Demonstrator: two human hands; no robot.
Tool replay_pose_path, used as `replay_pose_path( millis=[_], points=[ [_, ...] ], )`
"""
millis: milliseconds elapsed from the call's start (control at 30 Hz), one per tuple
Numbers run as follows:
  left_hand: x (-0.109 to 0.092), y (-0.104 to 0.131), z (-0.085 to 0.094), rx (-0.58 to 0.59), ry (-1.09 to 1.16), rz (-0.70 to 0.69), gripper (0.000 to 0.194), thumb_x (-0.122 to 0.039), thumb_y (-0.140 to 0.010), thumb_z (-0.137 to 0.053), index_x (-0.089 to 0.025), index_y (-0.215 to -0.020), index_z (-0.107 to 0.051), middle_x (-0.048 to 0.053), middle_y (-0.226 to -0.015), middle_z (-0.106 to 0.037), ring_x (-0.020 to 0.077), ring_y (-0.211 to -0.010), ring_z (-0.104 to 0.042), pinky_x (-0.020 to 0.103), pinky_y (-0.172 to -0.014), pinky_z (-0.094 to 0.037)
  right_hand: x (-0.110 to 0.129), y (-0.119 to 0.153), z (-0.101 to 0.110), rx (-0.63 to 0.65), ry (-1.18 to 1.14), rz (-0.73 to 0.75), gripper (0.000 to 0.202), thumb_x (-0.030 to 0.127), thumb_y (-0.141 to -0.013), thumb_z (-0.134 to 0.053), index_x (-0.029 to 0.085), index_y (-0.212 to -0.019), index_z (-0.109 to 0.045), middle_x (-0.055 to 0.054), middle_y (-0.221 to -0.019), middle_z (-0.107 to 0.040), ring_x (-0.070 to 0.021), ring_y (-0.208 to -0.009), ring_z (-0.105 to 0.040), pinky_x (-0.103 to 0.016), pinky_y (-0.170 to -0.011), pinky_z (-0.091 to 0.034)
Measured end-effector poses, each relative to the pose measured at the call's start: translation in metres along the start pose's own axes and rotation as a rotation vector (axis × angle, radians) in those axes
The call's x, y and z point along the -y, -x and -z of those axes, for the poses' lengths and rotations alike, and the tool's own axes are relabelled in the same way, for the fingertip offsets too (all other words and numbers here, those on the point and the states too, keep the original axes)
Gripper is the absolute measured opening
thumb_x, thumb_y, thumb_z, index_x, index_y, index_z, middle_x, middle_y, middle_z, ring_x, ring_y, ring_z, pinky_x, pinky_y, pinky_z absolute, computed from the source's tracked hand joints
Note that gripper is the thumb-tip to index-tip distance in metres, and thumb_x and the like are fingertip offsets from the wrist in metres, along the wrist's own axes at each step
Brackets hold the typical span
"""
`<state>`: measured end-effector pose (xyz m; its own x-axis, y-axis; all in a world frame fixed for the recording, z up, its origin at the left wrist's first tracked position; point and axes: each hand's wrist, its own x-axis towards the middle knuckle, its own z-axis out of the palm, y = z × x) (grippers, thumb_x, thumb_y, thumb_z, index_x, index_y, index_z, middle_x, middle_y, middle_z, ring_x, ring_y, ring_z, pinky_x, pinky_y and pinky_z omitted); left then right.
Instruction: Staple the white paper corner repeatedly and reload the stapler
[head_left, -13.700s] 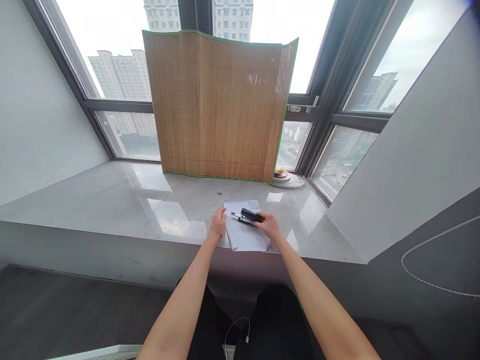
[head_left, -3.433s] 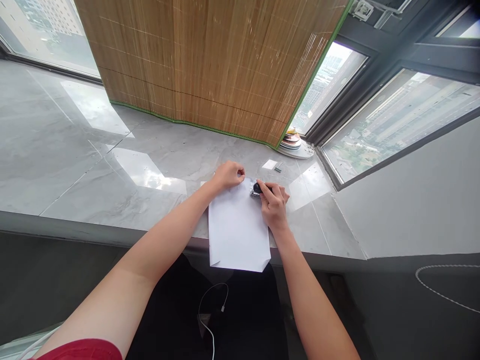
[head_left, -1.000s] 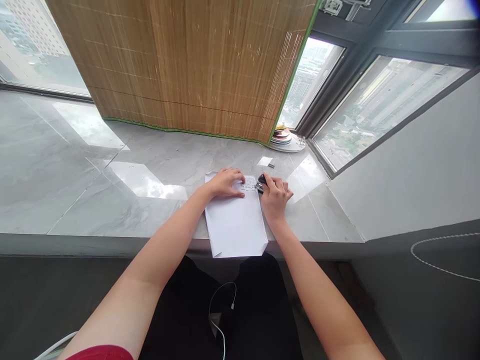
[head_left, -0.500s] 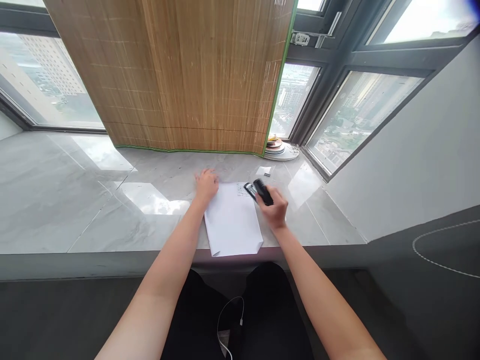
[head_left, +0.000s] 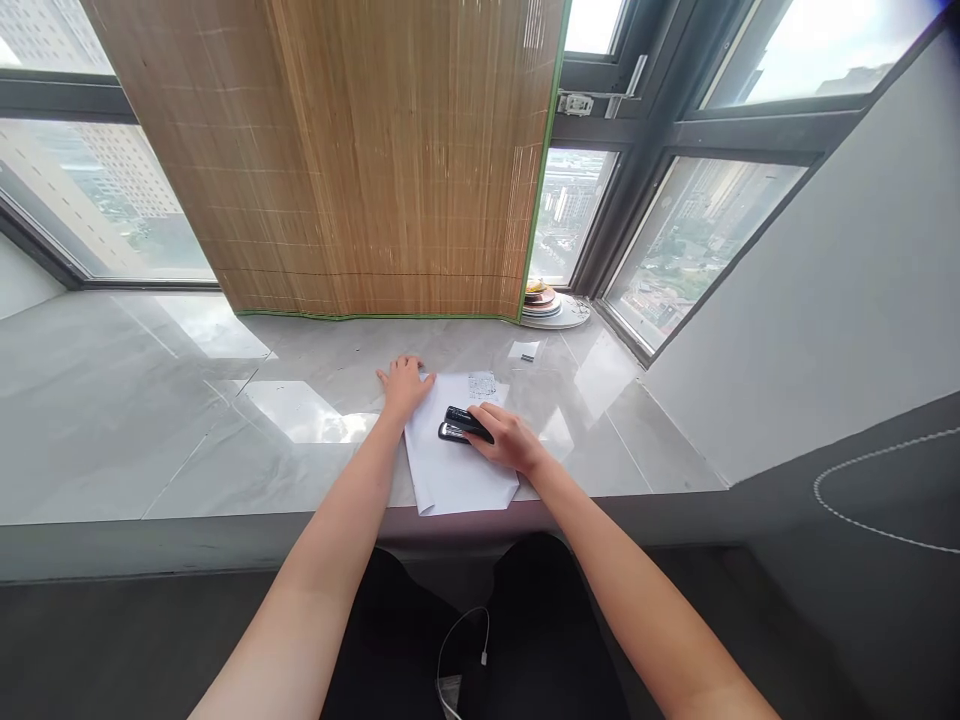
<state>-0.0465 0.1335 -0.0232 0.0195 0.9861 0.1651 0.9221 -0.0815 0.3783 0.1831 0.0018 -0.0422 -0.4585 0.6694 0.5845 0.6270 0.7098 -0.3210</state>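
Observation:
White sheets of paper (head_left: pixel 457 478) lie near the front edge of the stone sill, one lower corner folded and a printed patch near the top. My left hand (head_left: pixel 406 385) rests at their upper left corner, palm down with fingers spread. Over the middle of the paper, my right hand (head_left: pixel 506 437) grips a black stapler (head_left: pixel 465 424), whose jaws are apart and point left. Whether the stapler touches the paper I cannot tell. A small strip of staples (head_left: pixel 528 357) seems to lie on the sill beyond the paper, to the right.
A bamboo blind (head_left: pixel 375 160) with a green edge hangs down to the back of the sill (head_left: pixel 247 460). Stacked plates (head_left: pixel 555 314) stand in the window corner. A white cable (head_left: pixel 486 635) hangs by my legs, and a beaded cord (head_left: pixel 840 510) loops at the right wall.
My right hand has brought the stapler left and toward me, from the paper's upper right edge to over its middle. My left hand stays at the corner. The view has shifted slightly.

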Motion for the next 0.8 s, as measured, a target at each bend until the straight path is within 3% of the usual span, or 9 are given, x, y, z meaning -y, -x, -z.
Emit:
replay_pose_path(
  millis=[67,133,200,267,367,500,600,700,800],
  points=[
    [0.0,0.001,0.001,0.005,0.005,-0.003,0.036,-0.041,-0.105,-0.057,-0.023,-0.134,-0.068,0.017,-0.15,-0.062,0.038,-0.144,-0.053,0.073,-0.13,-0.02,-0.001,-0.002,0.004,-0.011,-0.057,-0.004,0.029,0.041,-0.106,-0.062,0.023,-0.128,-0.067,-0.01,-0.105,-0.071,-0.0242,-0.092,-0.068,-0.036,-0.08,-0.06],
    [0.003,0.004,0.005,0.011,0.011,0.002,0.04,-0.032,-0.109,-0.043,-0.021,-0.139,-0.067,0.019,-0.154,-0.06,0.0348,-0.147,-0.053,0.066,-0.132,-0.024,-0.005,-0.003,0.011,-0.14,-0.113,-0.101,0.031,0.051,-0.106,-0.058,0.023,-0.111,-0.07,-0.009,-0.098,-0.069,-0.023,-0.088,-0.066,-0.035,-0.081,-0.058],
    [0.013,0.009,0.012,0.013,-0.009,0.025,0.051,-0.021,-0.109,-0.031,-0.016,-0.149,-0.062,0.022,-0.161,-0.054,0.0317,-0.154,-0.047,0.058,-0.132,-0.03,-0.014,-0.003,0.019,-0.388,-0.103,-0.41,0.043,0.053,-0.108,-0.049,0.023,-0.081,-0.063,-0.004,-0.077,-0.06,-0.02,-0.072,-0.056,-0.033,-0.071,-0.052],
    [0.028,0.017,0.021,0.013,-0.073,0.078,0.057,-0.018,-0.107,-0.03,-0.012,-0.159,-0.054,0.024,-0.168,-0.046,0.0347,-0.163,-0.035,0.06,-0.132,-0.029,-0.026,-0.002,0.025,-0.565,-0.051,-0.821,0.052,0.047,-0.108,-0.043,0.026,-0.061,-0.043,0.0,-0.059,-0.041,-0.0174,-0.057,-0.039,-0.032,-0.06,-0.041],
    [0.053,0.032,0.034,0.04,-0.168,0.2,0.062,-0.034,-0.11,-0.032,-0.016,-0.167,-0.045,0.021,-0.179,-0.032,0.0467,-0.168,-0.018,0.078,-0.129,-0.016,-0.039,-0.005,0.026,-0.468,-0.018,-1.117,0.051,0.042,-0.103,-0.047,0.027,-0.056,-0.034,0.002,-0.053,-0.034,-0.0172,-0.054,-0.031,-0.032,-0.056,-0.033],
    [0.066,0.049,0.039,0.056,-0.202,0.231,0.066,-0.041,-0.111,-0.023,-0.02,-0.171,-0.04,0.015,-0.183,-0.025,0.0473,-0.169,-0.015,0.079,-0.13,-0.014,-0.036,-0.011,0.022,-0.355,-0.066,-0.957,0.049,0.048,-0.103,-0.047,0.026,-0.06,-0.05,-0.002,-0.06,-0.053,-0.0199,-0.062,-0.05,-0.032,-0.067,-0.045],
    [0.062,0.054,0.037,0.025,-0.219,0.231,0.066,-0.038,-0.109,-0.024,-0.019,-0.17,-0.042,0.016,-0.181,-0.029,0.0464,-0.168,-0.018,0.077,-0.13,-0.017,-0.026,-0.013,0.025,-0.28,-0.29,-0.667,0.044,0.049,-0.105,-0.044,0.022,-0.09,-0.075,-0.008,-0.093,-0.077,-0.0247,-0.093,-0.069,-0.037,-0.089,-0.056],
    [0.058,0.055,0.039,0.014,-0.216,0.221,0.066,-0.037,-0.109,-0.023,-0.018,-0.17,-0.043,0.017,-0.18,-0.03,0.046,-0.167,-0.02,0.076,-0.13,-0.018,-0.014,-0.012,0.033,0.019,-0.535,-0.358,0.047,0.048,-0.109,-0.041,0.024,-0.129,-0.077,-0.009,-0.132,-0.077,-0.0268,-0.126,-0.069,-0.043,-0.111,-0.054],
    [0.057,0.056,0.044,0.032,-0.203,0.221,0.066,-0.036,-0.109,-0.022,-0.019,-0.169,-0.043,0.016,-0.181,-0.03,0.0448,-0.167,-0.021,0.075,-0.13,-0.019,-0.006,-0.011,0.035,0.263,-0.492,-0.225,0.043,0.049,-0.101,-0.064,0.025,-0.135,-0.075,-0.008,-0.134,-0.078,-0.0281,-0.12,-0.073,-0.041,-0.106,-0.057]
  ],
)
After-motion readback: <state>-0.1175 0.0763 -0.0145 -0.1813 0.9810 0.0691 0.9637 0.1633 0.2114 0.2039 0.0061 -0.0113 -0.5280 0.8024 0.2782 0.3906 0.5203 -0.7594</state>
